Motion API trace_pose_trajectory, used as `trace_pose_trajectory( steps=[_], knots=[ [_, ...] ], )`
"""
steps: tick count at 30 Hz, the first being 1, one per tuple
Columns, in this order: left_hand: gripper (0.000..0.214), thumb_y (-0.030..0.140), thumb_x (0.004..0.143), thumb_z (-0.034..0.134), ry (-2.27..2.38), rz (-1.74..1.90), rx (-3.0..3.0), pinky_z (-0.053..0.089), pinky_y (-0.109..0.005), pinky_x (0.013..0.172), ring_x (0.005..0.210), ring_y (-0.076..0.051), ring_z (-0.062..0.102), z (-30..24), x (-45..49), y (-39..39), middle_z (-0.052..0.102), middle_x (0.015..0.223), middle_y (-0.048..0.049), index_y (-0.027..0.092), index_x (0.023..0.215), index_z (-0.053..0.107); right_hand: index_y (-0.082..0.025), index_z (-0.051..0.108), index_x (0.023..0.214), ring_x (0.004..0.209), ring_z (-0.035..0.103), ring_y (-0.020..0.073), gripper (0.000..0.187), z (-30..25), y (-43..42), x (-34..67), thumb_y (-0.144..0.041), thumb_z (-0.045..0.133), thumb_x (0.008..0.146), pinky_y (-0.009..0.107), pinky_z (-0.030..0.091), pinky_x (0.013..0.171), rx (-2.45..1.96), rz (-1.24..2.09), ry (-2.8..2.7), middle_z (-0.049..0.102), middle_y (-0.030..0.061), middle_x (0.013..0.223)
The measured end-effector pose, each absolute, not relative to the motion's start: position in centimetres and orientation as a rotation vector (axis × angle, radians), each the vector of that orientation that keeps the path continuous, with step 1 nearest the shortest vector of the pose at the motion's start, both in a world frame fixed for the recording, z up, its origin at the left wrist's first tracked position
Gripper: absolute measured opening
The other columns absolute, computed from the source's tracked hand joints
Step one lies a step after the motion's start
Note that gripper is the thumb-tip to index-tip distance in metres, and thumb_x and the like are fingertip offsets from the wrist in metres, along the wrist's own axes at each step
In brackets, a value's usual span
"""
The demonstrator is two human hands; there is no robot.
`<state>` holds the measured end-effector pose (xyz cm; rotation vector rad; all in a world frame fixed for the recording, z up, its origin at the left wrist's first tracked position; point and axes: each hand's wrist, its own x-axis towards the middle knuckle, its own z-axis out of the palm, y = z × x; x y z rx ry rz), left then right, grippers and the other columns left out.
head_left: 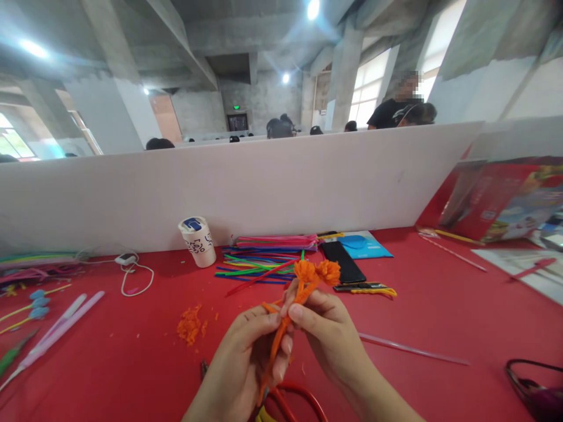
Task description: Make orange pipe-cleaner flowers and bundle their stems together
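Note:
Both hands meet in front of me around orange pipe cleaners (pixel 273 351) with two fluffy orange heads (pixel 317 272) at the top. My left hand (pixel 248 346) pinches the stems between thumb and fingers, and their lower ends hang down past the palm. Just above, my right hand (pixel 325 322) grips the stems below the two heads, its thumb pressed on them. Red-handled scissors (pixel 303 394) lie under the hands, partly hidden. To the left sits a small pile of orange fluff clippings (pixel 189 325) on the red table (pixel 145 363).
Several coloured pipe cleaners (pixel 259 264) lie behind the hands, beside a black phone (pixel 345 264) and a utility knife (pixel 360 287). A white cup (pixel 197 241) stands by the white partition (pixel 264 187). A clear pinkish stick (pixel 413 349) lies at right, and a white cable (pixel 137 280) at left.

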<state>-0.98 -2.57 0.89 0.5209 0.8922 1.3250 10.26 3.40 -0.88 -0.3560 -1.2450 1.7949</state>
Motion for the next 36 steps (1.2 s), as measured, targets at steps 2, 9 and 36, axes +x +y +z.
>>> trace_pose_trajectory(
  steps=[2,9,36],
  knots=[
    [0.017,0.027,0.07,0.063,0.803,1.262,0.462,0.028,-0.013,0.034,0.03,-0.001,0.04,1.0,-1.0,-2.6,0.054,0.049,0.0025,0.012,0.064,0.06,-0.018,0.067,0.069,0.048,0.058,0.0122,0.016,-0.9,3.4,10.4,-0.031,0.065,0.078,0.024,0.044,0.051,-0.305,1.849,-1.231,0.063,-0.0005,0.057],
    [0.019,0.029,0.077,0.057,1.175,1.494,0.686,0.028,-0.014,0.034,0.033,-0.003,0.039,0.6,0.0,-2.5,0.05,0.05,0.0048,0.016,0.064,0.054,-0.017,0.063,0.068,0.05,0.051,0.0091,0.016,-1.0,3.5,9.7,-0.031,0.069,0.072,0.021,0.041,0.052,-0.505,1.767,-1.152,0.057,-0.0033,0.057],
    [0.011,0.023,0.07,0.063,0.977,1.429,0.558,0.029,-0.013,0.037,0.035,-0.002,0.04,0.2,-0.8,-2.0,0.057,0.051,0.0027,0.012,0.068,0.06,-0.018,0.061,0.062,0.048,0.05,0.0108,0.02,-1.2,3.5,9.5,-0.035,0.07,0.069,0.024,0.039,0.052,-0.496,1.764,-1.139,0.059,-0.0023,0.054]
  ],
)
